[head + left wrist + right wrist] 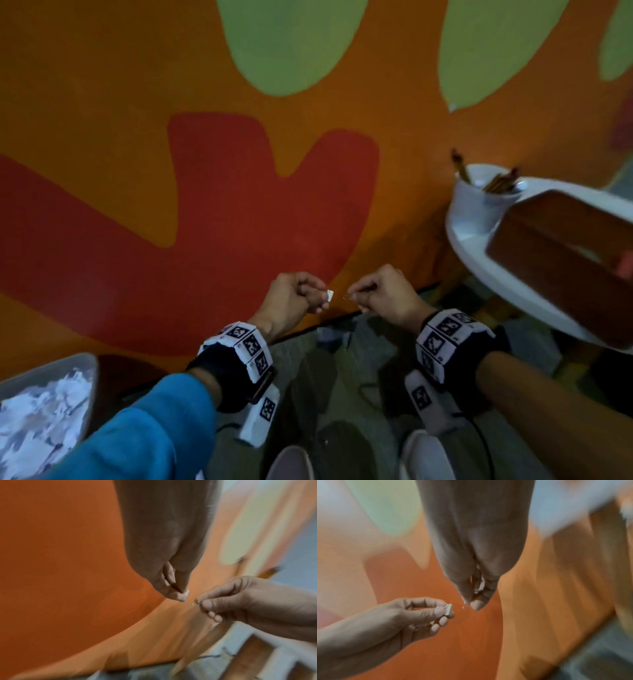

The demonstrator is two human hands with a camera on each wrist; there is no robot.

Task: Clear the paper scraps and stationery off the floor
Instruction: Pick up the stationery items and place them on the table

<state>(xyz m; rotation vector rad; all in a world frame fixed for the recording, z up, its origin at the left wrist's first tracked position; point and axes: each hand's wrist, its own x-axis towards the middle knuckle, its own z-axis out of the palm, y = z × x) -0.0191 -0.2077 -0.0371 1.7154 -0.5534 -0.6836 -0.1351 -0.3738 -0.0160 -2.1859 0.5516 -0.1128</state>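
Left hand: my left hand [291, 294] is up in front of me, thumb and forefinger pinched together on a small white rectangular piece [330, 295]; the right wrist view makes it a little stack of thin white slips [449, 609].
Right hand: my right hand [383, 293] sits just beside it, grip closed tight on a thin silvery wire clip [347, 296], only its tip poking out past the fingertips [206, 604].
Gap: the white piece and the wire clip are near each other, apart, both off the floor.
Backdrop: orange wall painted with red and green blobs [239, 205], right behind both hands.
Low left: a grey bin heaped with crumpled white paper scraps [44, 411], well away from my hands.
Right side: round white surface [479, 246] carrying a white cup of pencils [479, 202] and a brown wooden tray [561, 246].
Below: grey floor [359, 370] and my pale shoes [424, 455]; dark shapes there too blurred to name.
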